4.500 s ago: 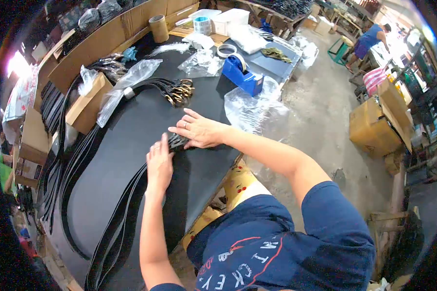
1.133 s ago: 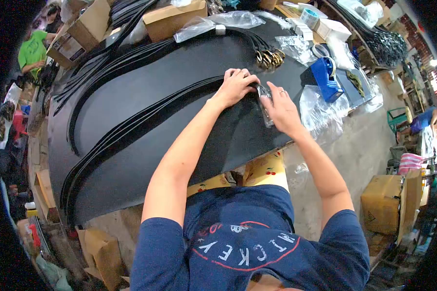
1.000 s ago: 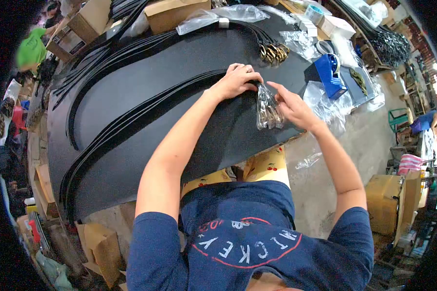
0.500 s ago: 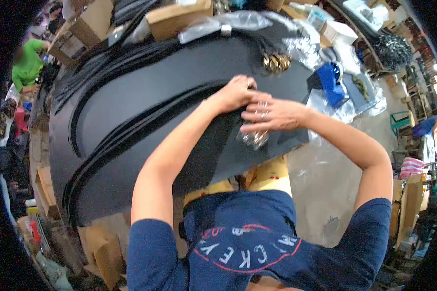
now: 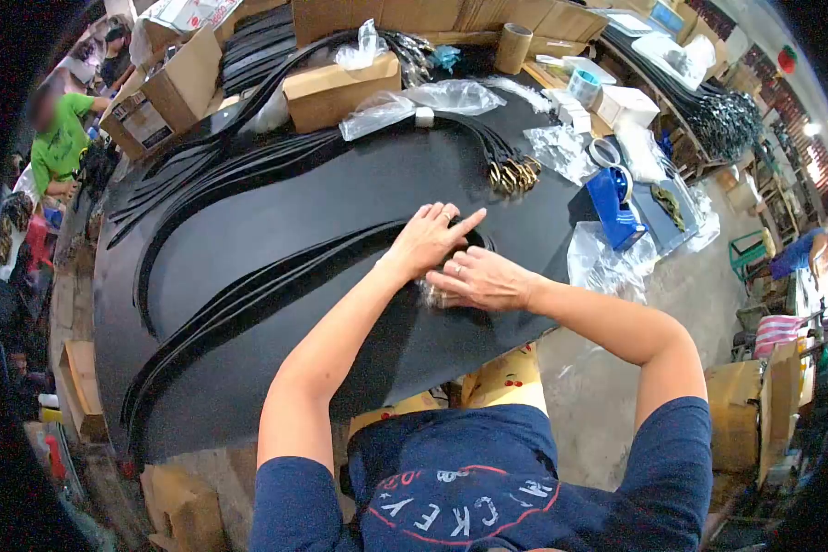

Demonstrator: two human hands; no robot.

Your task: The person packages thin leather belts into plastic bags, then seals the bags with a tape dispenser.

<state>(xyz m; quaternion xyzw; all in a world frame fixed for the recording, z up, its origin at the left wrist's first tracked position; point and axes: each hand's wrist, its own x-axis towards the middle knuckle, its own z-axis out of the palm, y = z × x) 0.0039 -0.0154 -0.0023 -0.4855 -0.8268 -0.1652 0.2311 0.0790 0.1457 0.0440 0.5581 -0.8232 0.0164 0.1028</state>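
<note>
A bundle of long black cords [image 5: 239,299] curves across the dark tabletop [image 5: 276,216] and runs under my hands. My left hand [image 5: 428,241] lies over the cord ends, its index finger stretched out to the right. Just below and to the right is my right hand [image 5: 483,279], its fingers bent in over silvery metal ends [image 5: 430,294]. What its fingertips hold is hidden. Farther back, another cord bundle [image 5: 340,140] ends in gold-coloured metal clasps [image 5: 513,175].
A blue tape dispenser [image 5: 616,212] and plastic bags [image 5: 603,258] lie at the right. Cardboard boxes [image 5: 340,90] stand along the back. A person in green [image 5: 60,143] is at the far left, another person [image 5: 805,253] far right.
Both hands have shifted down and left in view. My right hand no longer overlaps my left as much, and its fingers are more bent. The metal ends are now mostly covered.
</note>
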